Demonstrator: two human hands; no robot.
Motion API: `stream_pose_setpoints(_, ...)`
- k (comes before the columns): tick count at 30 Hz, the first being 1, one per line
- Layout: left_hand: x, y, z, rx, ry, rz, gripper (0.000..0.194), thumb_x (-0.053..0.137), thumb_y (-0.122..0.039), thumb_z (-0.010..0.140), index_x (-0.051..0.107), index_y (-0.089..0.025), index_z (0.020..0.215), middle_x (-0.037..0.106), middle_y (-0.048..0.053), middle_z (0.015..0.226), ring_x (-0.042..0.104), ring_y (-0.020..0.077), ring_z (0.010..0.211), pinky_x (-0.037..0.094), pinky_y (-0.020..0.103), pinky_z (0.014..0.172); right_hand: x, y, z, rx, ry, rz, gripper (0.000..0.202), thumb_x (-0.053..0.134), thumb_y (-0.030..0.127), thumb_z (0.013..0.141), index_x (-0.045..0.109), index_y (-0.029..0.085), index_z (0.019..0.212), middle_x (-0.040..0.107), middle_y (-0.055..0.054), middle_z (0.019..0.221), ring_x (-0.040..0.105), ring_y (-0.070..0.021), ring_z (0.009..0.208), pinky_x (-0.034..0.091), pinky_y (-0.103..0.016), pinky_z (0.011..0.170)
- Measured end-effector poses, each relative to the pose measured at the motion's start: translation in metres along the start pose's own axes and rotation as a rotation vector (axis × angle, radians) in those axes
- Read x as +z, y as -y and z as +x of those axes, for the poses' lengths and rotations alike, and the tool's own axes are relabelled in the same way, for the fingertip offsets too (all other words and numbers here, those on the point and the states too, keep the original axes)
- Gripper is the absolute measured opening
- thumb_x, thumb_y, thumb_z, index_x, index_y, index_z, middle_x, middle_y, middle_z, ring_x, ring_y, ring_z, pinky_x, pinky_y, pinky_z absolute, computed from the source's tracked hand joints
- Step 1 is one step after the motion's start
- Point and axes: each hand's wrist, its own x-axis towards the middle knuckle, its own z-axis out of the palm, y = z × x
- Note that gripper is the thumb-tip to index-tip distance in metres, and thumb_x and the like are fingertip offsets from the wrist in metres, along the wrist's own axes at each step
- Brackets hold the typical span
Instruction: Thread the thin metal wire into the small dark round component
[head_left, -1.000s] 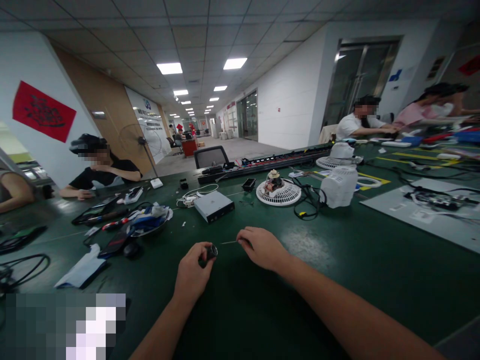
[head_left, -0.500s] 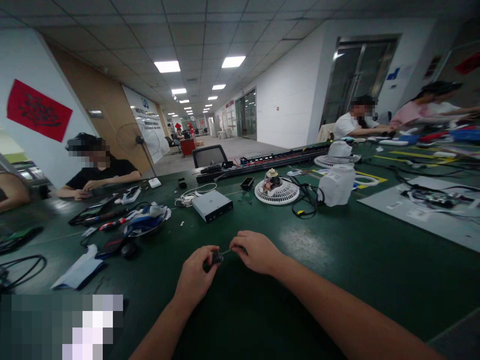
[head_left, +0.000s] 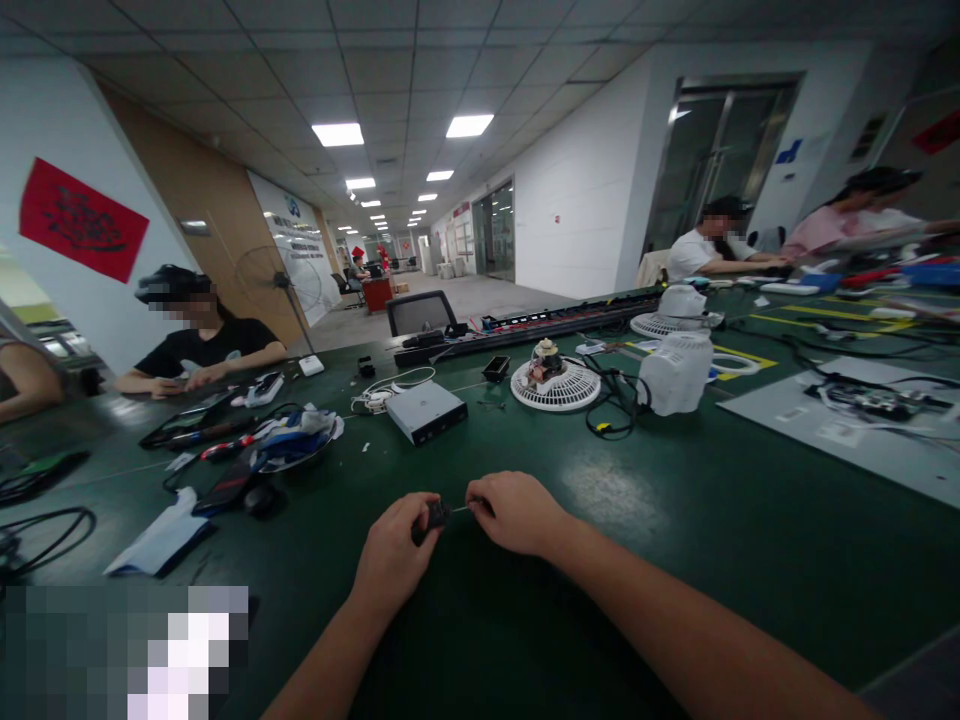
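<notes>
My left hand (head_left: 394, 550) is closed, pinching a small dark block-like part (head_left: 437, 514) between thumb and fingers. From that part a thin metal rod (head_left: 460, 509) runs across to my right hand (head_left: 517, 512), whose fingers are closed around its other end. Whether the rod has a handle is hidden by the fingers. Both hands are just above the green table (head_left: 480, 620). Beyond them lies a grey metal box-shaped drive (head_left: 426, 408), touched by neither hand.
A white fan grille with a motor (head_left: 555, 375) and a white housing (head_left: 679, 372) stand farther back. At left are a cloth-filled bowl (head_left: 296, 445), a computer mouse (head_left: 262, 497) and a folded paper (head_left: 161, 540). Co-workers (head_left: 202, 335) sit around the table.
My right hand has moved slightly right and down with the rod, and the dark part in my left hand has turned a little. The view has shifted slightly.
</notes>
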Motion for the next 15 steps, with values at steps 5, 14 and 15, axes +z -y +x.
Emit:
stream_pose_setpoints(5, -0.0019, 0.0019, 0.0011, -0.024, 0.010, -0.003, 0.024, 0.059, -0.014, 0.078, 0.039, -0.023, 0.069, 0.069, 0.005, 0.106, 0.065, 0.0227, 0.099, 0.054, 0.036, 0.079, -0.0023, 0.0049, -0.0018, -0.029, 0.005, 0.019, 0.019, 0.050, 0.023, 0.087, 0.068, 0.023, 0.094, 0.071, -0.004, 0.089, 0.063, -0.0189, 0.080, 0.038, -0.028, 0.069)
stream_pose_setpoints(14, -0.0008, -0.0015, 0.0004, -0.018, 0.049, 0.012, 0.021, 0.058, -0.014, 0.078, 0.041, -0.023, 0.069, 0.069, 0.005, 0.108, 0.064, 0.0226, 0.100, 0.053, 0.037, 0.082, -0.0006, 0.0011, -0.0007, 0.048, 0.014, -0.054, 0.024, 0.045, 0.027, 0.090, 0.068, 0.023, 0.094, 0.070, -0.006, 0.090, 0.064, -0.0209, 0.081, 0.040, -0.030, 0.070)
stream_pose_setpoints(15, -0.0008, -0.0012, 0.0007, -0.021, 0.043, 0.013, 0.021, 0.058, -0.013, 0.078, 0.040, -0.023, 0.069, 0.069, 0.005, 0.107, 0.064, 0.0226, 0.101, 0.052, 0.037, 0.083, 0.0002, 0.0007, -0.0007, 0.068, 0.012, -0.068, 0.024, 0.044, 0.027, 0.090, 0.068, 0.023, 0.092, 0.070, -0.006, 0.089, 0.064, -0.0213, 0.080, 0.040, -0.030, 0.069)
